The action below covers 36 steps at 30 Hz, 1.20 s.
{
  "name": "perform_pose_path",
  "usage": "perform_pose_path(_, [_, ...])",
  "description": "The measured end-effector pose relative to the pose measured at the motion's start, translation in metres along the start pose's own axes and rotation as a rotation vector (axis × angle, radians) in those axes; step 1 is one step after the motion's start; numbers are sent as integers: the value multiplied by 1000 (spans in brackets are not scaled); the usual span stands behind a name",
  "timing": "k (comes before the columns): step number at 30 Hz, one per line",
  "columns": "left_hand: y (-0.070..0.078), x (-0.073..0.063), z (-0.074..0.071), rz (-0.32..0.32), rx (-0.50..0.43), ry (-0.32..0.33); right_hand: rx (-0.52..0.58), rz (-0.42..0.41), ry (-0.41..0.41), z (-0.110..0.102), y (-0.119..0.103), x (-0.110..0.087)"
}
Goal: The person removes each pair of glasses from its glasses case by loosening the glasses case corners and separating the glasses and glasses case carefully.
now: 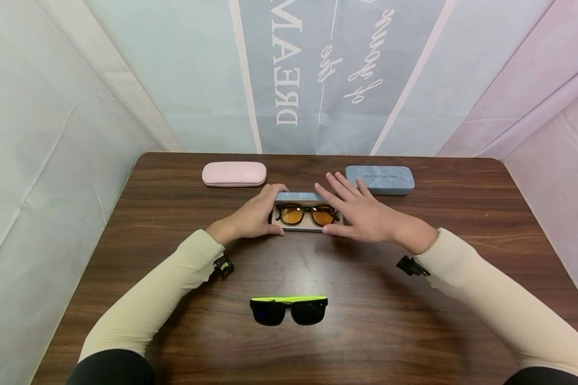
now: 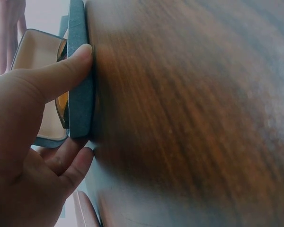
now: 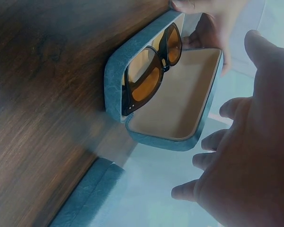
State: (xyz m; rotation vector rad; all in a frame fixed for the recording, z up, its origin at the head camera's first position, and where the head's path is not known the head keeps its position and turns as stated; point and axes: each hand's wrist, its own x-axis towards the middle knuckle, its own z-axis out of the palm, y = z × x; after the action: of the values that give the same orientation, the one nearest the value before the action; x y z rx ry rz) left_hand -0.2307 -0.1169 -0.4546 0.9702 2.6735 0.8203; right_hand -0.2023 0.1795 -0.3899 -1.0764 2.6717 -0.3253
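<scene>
An open blue glasses case [image 3: 114,90] with a beige lining stands in the middle of the table, its lid [image 3: 173,104] raised. Inside lie black-framed glasses with orange lenses [image 1: 308,214]. My left hand [image 1: 257,214] grips the case's left end, thumb [image 2: 68,75] on the front wall and fingers around the end. At the case's right end my right hand [image 1: 366,214] hovers with its fingers spread; the right wrist view shows a gap between them and the lid. Dark sunglasses with lime-green temples [image 1: 289,311] lie nearer to me.
A closed pink glasses case [image 1: 234,174] lies at the back left of the brown wooden table [image 1: 366,331]. Behind my right hand lies a closed blue case [image 1: 380,179]. A printed cloth [image 1: 313,80] hangs along the table's far edge, with pale cloth on both sides.
</scene>
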Motion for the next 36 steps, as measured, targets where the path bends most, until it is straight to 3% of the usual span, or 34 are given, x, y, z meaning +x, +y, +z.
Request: perform_pose_path(36, [-1, -1, 3, 20, -1, 21, -57, -124, -5, 10, -29, -14])
